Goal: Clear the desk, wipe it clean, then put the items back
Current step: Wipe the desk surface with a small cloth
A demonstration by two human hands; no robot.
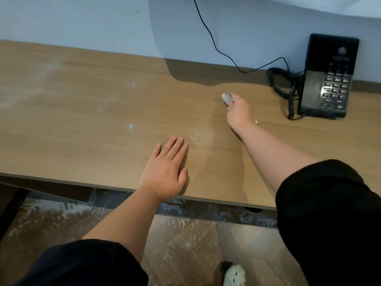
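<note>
Head view: your right hand [240, 113] was curled round a small pale cloth [226, 98], held against the desk [82, 120] just left of the black telephone [329, 79]. Your left hand [166, 172] lay flat on the desk, fingers straight, near the front edge.

**Office or hotel room, and a pretty dusty one**

Plain wood-look desk [82, 120] pushed up against a bare pale wall [82, 17]. At the back sits a black corded phone [329, 79], the keypad kind with a logo that you see in offices and hotel rooms. A thin black cable [206, 34] runs up the wall. White dust [195, 137] is smeared on the desk, and the floor [185, 234] below looks covered in dusty clear sheeting.
</note>
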